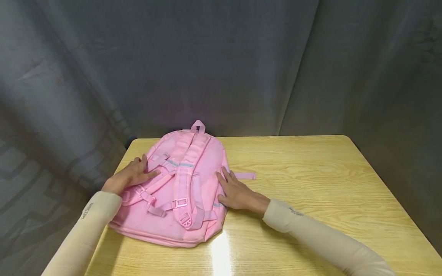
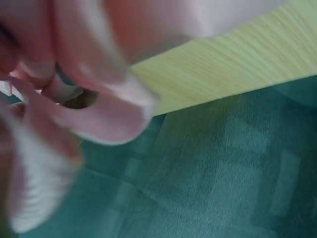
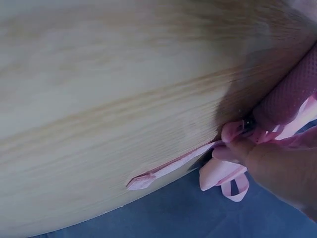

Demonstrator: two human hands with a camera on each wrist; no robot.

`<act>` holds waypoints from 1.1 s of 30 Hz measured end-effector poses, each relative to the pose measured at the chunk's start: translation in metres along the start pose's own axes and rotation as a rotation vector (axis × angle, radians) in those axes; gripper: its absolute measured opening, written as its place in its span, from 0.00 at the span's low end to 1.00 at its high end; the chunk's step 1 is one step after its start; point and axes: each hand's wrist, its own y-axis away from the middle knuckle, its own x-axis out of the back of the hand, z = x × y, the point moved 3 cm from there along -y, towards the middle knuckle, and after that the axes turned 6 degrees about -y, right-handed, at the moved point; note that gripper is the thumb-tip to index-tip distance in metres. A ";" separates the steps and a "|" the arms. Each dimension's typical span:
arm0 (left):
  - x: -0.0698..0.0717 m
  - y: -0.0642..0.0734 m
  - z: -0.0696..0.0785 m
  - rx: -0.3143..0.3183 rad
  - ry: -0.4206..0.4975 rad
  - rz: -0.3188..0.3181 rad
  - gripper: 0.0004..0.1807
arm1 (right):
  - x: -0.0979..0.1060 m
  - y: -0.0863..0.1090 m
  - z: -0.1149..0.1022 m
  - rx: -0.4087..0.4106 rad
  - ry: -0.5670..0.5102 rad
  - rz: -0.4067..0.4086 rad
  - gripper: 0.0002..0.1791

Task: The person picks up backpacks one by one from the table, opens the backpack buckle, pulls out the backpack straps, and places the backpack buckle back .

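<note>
A pink backpack lies on the left half of a wooden table with its shoulder straps and plastic buckles facing up. On its left side rests my left hand, fingers stretched over the edge near a loose strap. My right hand touches the opposite side with fingers spread. Close up in the right wrist view, fingertips of the right hand meet the bag's side beside a thin pink strap. Blurred pink straps fill much of the left wrist view, where the left hand is hard to make out.
The wooden table extends to the right of the backpack. Behind it hangs a dark grey curtain, which also drapes along both sides. A short strap end sticks out from the bag onto the tabletop.
</note>
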 end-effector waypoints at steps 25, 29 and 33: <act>-0.024 -0.004 0.029 -0.102 0.057 0.167 0.64 | 0.018 0.028 0.030 0.020 -0.147 0.055 0.48; -0.031 -0.003 0.036 -0.088 0.058 0.165 0.65 | 0.021 0.032 0.036 0.030 -0.147 0.077 0.47; -0.037 -0.001 0.044 -0.079 0.069 0.181 0.65 | 0.022 0.035 0.042 0.047 -0.142 0.098 0.46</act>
